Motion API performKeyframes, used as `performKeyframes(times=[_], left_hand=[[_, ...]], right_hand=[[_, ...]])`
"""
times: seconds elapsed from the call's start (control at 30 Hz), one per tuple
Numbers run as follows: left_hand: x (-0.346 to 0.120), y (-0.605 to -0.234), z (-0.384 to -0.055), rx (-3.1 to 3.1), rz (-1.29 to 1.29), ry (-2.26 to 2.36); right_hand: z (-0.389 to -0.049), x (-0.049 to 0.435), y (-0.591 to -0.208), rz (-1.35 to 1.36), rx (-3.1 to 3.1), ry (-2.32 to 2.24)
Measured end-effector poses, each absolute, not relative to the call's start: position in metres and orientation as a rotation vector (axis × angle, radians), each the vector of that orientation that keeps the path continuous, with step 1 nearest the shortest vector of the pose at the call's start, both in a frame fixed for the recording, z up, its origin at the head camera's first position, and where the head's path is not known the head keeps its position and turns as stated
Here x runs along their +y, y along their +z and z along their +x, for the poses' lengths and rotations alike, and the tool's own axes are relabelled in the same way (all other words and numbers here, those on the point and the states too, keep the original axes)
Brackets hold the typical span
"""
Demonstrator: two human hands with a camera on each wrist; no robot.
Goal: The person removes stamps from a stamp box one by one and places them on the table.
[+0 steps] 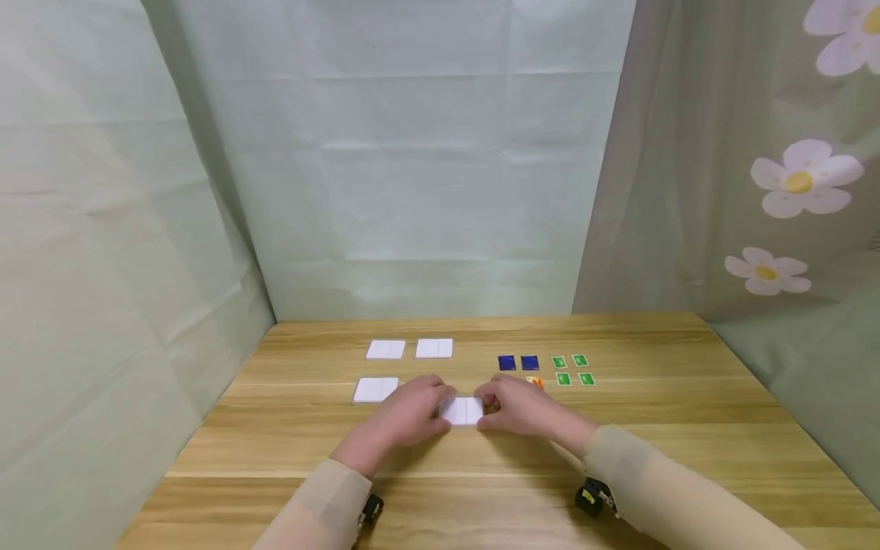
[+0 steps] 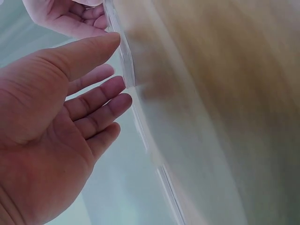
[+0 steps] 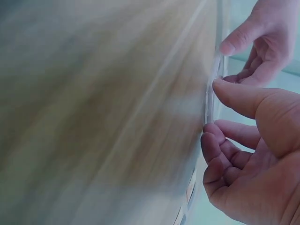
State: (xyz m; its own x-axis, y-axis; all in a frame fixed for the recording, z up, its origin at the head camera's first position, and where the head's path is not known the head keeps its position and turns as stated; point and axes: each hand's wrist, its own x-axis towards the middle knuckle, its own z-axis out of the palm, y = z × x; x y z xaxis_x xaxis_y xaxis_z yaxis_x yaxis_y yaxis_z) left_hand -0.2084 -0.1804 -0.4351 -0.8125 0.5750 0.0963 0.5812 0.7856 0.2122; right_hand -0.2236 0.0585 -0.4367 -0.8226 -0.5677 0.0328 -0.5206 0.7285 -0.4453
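Between the two hands, low over or on the wooden table, is a flat white rectangle in a clear-edged case [image 1: 462,411], with a line across its middle. My left hand [image 1: 411,409] pinches its left end, thumb at the near corner and a finger at the far one. At the opposite end my right hand [image 1: 517,405] pinches it likewise. Seen in the left wrist view, the left hand [image 2: 56,122] has its fingertips at the clear rim [image 2: 127,58]. The right wrist view has the right hand [image 3: 258,145] with thumb and curled fingers on the rim [image 3: 210,101].
Three similar white cases [image 1: 375,389] lie left and behind on the wooden table [image 1: 275,451]. Two dark blue cards [image 1: 506,363] and several green cards [image 1: 563,379] lie back right. An orange card [image 1: 535,381] is partly hidden behind the right hand. Pale curtains [image 1: 426,168] surround the table.
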Motion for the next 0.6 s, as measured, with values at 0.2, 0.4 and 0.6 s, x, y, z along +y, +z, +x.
performKeyframes(times=[0.2, 0.4, 0.6], left_hand=[[-0.193, -0.437, -0.214, -2.956, -0.908, -0.404], [-0.204, -0.441, -0.223, -2.974, -0.868, -0.391], [-0.213, -0.442, -0.227, -2.97, -0.848, -0.402]], right_hand=[[-0.231, 0.046, -0.437, -0.853, 2.808, -0.696], [-0.238, 0.034, -0.439, -0.809, 2.798, -0.741], [-0.247, 0.023, -0.44, -0.8, 2.784, -0.755]])
